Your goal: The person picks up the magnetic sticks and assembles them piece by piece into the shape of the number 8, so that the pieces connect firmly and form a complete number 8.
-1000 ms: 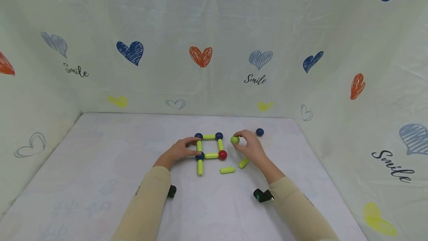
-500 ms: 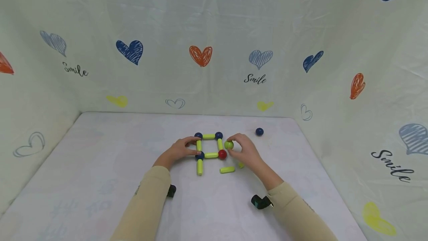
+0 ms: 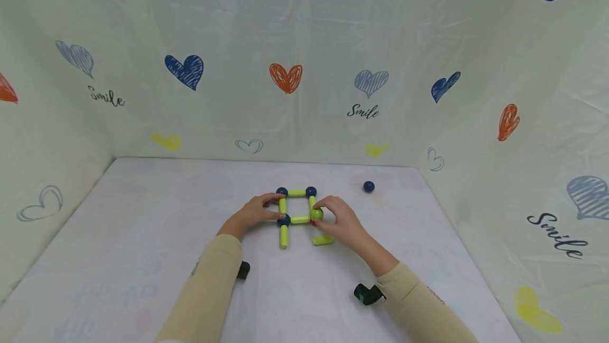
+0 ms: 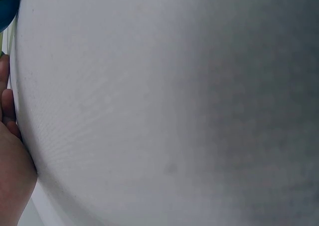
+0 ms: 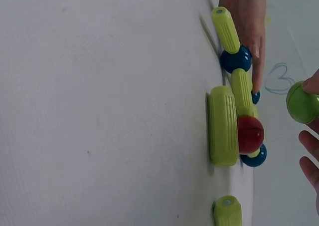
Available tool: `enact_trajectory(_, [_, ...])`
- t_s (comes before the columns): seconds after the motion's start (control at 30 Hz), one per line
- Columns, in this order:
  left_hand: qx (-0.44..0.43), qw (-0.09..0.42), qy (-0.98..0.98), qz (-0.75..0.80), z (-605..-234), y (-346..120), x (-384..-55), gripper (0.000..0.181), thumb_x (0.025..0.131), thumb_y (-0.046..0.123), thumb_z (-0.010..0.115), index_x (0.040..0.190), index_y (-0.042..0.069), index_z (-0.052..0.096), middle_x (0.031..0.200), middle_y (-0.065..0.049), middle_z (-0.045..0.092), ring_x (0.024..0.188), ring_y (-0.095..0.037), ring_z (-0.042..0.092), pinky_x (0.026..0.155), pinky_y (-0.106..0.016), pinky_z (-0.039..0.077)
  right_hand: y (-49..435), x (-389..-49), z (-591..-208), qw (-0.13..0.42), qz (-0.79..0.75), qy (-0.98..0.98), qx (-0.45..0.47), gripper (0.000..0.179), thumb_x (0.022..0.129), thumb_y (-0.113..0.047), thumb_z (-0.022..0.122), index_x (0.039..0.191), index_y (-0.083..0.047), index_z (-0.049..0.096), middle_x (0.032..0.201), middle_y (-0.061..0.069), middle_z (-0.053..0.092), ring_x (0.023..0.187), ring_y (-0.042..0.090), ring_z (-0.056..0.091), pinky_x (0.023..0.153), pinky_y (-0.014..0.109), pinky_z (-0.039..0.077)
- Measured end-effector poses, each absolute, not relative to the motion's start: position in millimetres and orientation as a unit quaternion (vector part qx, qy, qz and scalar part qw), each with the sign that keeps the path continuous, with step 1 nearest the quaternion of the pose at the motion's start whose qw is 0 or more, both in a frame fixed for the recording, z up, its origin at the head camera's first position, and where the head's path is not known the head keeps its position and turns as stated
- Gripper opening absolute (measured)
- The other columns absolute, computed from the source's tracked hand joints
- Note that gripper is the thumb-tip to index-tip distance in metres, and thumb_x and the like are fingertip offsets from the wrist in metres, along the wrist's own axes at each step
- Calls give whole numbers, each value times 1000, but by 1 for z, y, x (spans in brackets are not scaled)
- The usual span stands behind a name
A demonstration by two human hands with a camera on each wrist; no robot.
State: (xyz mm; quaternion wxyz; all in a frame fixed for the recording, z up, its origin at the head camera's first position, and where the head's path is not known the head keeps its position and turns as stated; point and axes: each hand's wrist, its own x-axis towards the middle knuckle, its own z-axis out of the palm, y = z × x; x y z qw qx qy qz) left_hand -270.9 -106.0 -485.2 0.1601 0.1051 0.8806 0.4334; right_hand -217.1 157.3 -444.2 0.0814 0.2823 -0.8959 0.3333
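A square frame of yellow-green magnetic rods (image 3: 300,220) and balls lies on the table. Blue balls show at its far corners and near left corner (image 3: 284,220); a red ball (image 5: 250,134) forms the near right one. One more rod (image 3: 284,237) sticks out toward me from the near left ball. My left hand (image 3: 251,217) holds the frame's left side, thumb at the near blue ball and a finger at the far one (image 3: 282,192). With thumb and fingertips my right hand (image 3: 346,224) pinches a green ball (image 5: 300,104) above the red ball, apart from it.
A loose rod (image 3: 323,240) lies just in front of the frame. Another rod (image 5: 228,212) shows in the right wrist view. A loose blue ball (image 3: 368,186) sits at the back right. Dark wrist cameras (image 3: 367,294) jut from both sleeves. Heart-printed curtain (image 3: 285,79) encloses the table.
My right hand has carried the green ball leftward and toward me, from right of the frame to over the red ball, covering one loose rod. The left hand stays in place.
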Motion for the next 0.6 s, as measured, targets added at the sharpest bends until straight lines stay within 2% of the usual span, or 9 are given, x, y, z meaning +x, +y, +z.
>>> enact_trajectory(0.13, [108, 161, 879, 435, -485, -106, -272, 63, 83, 34, 79, 139, 19, 55, 127, -5, 58, 129, -33, 44, 109, -49, 33, 154, -214, -446, 73, 334, -891, 298, 29, 81, -6, 77, 107, -10, 66, 106, 0, 64, 104, 19, 57, 93, 39, 48])
enact_trajectory(0.37, [103, 161, 880, 435, -482, -105, -270, 61, 83, 33, 79, 138, 19, 55, 127, -6, 58, 129, -33, 44, 109, -49, 33, 148, -208, -448, 37, 355, -878, 318, 28, 82, -4, 75, 108, -9, 65, 99, -1, 61, 90, 24, 56, 83, 45, 50])
enact_trajectory(0.53, [102, 161, 881, 434, -481, -105, -269, 61, 83, 33, 79, 138, 19, 55, 127, -6, 58, 128, -32, 44, 109, -50, 33, 142, -201, -446, 36, 344, -878, 330, 29, 82, -5, 75, 109, -8, 65, 101, -1, 63, 90, 18, 58, 83, 37, 50])
enact_trajectory(0.6, [104, 161, 881, 432, -480, -105, -269, 61, 83, 33, 79, 138, 19, 56, 126, -6, 58, 128, -32, 44, 109, -50, 33, 141, -199, -447, 43, 341, -875, 342, 29, 81, -5, 75, 108, -7, 65, 102, 0, 63, 90, 19, 58, 82, 33, 49])
